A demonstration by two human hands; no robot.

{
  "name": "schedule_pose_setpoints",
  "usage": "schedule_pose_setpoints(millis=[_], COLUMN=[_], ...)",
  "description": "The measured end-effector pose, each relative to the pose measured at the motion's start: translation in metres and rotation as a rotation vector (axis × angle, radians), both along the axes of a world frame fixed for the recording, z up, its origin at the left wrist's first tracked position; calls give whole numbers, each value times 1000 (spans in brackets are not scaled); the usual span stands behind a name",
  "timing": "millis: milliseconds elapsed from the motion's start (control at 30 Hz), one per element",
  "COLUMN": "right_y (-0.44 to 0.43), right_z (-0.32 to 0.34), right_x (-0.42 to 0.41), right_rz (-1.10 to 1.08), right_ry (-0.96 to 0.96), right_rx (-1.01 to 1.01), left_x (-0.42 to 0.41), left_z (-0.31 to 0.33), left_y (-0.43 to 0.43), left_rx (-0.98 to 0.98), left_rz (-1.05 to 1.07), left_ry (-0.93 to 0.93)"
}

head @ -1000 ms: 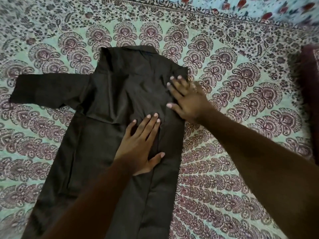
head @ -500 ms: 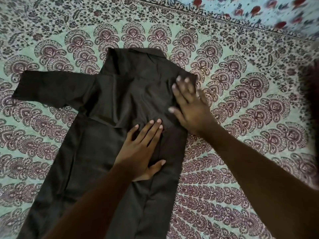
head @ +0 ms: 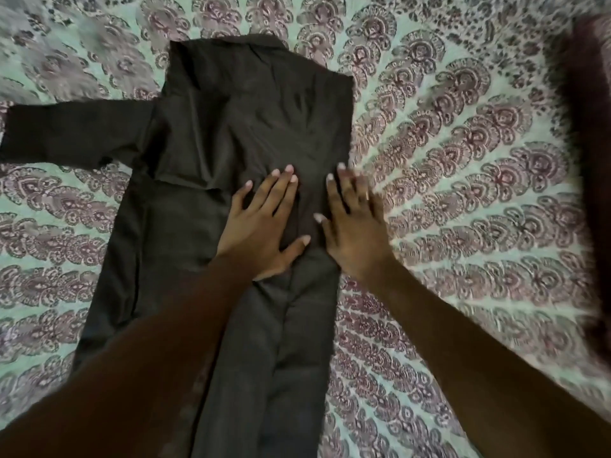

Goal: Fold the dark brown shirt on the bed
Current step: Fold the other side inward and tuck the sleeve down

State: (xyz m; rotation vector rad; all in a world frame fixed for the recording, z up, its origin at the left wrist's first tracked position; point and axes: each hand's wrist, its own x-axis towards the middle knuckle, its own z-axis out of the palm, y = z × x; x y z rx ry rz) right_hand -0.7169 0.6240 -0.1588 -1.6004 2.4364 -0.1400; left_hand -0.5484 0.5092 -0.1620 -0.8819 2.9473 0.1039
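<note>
You have one view only, from the camera on your head. It looks forward and steeply down onto the patterned bedspread [head: 463, 226], near enough that both your forearms run in from the bottom edge. The wide lens bends the pattern toward the corners, and the edges are blurred. The dark brown shirt [head: 231, 127] fills the left-centre, collar pointing away from you.

Dim, soft indoor light, faint shadows, no glare, motion blur throughout (worst at the edges)
</note>
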Motion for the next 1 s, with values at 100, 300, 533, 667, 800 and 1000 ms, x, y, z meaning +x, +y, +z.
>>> schedule_pose_setpoints(millis=[100, 300, 533, 667, 800, 1000], right_y=[64, 145, 239, 280, 294, 245], right_z=[-2, 6, 22, 27, 39, 54], right_x=[50, 114, 201, 242, 255, 233], right_rz=[52, 82, 43, 85, 90, -1], right_ry=[9, 18, -36, -66, -75, -122], right_rx=[25, 93, 163, 212, 228, 41], left_x=[4, 33, 134, 169, 178, 166], left_z=[0, 23, 30, 32, 36, 46], left_y=[2, 43, 123, 158, 168, 136], left_rx=[5, 52, 201, 218, 230, 282], left_rz=[-14, -196, -365, -421, -409, -343], left_ry=[10, 64, -69, -131, -167, -4])
